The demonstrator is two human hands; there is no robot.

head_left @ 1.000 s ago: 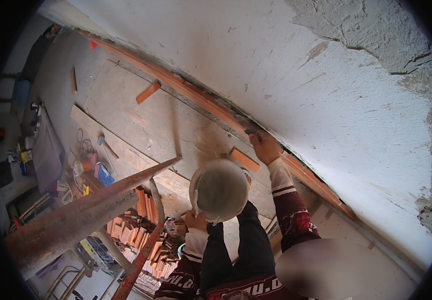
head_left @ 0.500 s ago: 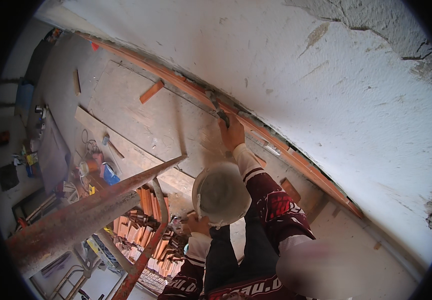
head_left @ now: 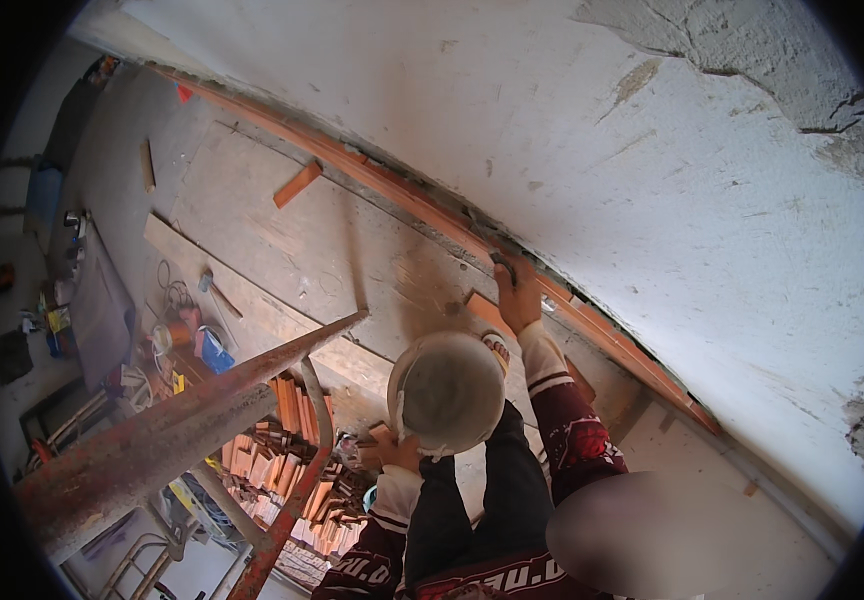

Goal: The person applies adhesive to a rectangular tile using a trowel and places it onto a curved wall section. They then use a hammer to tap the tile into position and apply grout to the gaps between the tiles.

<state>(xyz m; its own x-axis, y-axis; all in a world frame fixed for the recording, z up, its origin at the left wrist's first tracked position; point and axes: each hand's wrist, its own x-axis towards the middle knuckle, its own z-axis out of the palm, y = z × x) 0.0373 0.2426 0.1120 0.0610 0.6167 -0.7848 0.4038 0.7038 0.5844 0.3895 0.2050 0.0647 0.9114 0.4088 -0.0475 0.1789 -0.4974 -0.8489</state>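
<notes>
My left hand point(head_left: 404, 456) is closed on the near left rim of a pale round bucket point(head_left: 449, 392), its inside greyish and coated. The bucket is held in front of my legs. My right hand point(head_left: 521, 297) is up against the reddish-orange ledge point(head_left: 422, 208) at the foot of the white wall, fingers wrapped round a dark-handled tool point(head_left: 503, 266). Only a short dark part of that tool shows; its working end is hidden at the ledge, so its kind is unclear.
Rusty scaffold tubes point(head_left: 192, 420) cross the lower left. Below lie a pile of orange brick strips point(head_left: 277, 470), a hammer point(head_left: 220, 295), a long plank point(head_left: 242, 285) and a blue bucket point(head_left: 215, 352). The white wall point(head_left: 592, 180) fills the upper right, its plaster broken at the edge.
My right hand has slid along the ledge to the right and nearer to me with the dark-handled tool. My left hand still holds the bucket in nearly the same place.
</notes>
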